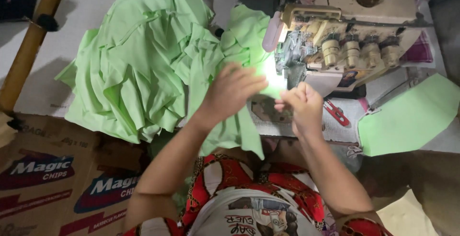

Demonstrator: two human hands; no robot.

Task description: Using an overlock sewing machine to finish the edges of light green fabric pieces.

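Seated at a beige overlock sewing machine (354, 30), I worked a strip of light green fabric (239, 121) under the glare of the machine's small lamp. My left hand (232, 90) lay on top of the cloth with the fingers stretched out nearly flat, pressing it down just left of the needle area rather than clenching it. My right hand (301, 104) sat close beside it, to the right, its fingertips pinched together at the brightly lit edge of the fabric near the presser foot; the glare hid exactly how much cloth they held. The strip ran from the machine bed down over the near edge of the table (72, 59) toward my lap. To the left, a large rumpled heap of matching green pieces (143, 59) covered the pale tabletop, touching the strip I handled. A separate flat green cut piece (407, 118) lay well to the right of the machine. Red-handled snips (335, 113) rested on the machine bed just right of my right hand. A printed cardboard carton (52, 178) stood at the near left, below the table edge.
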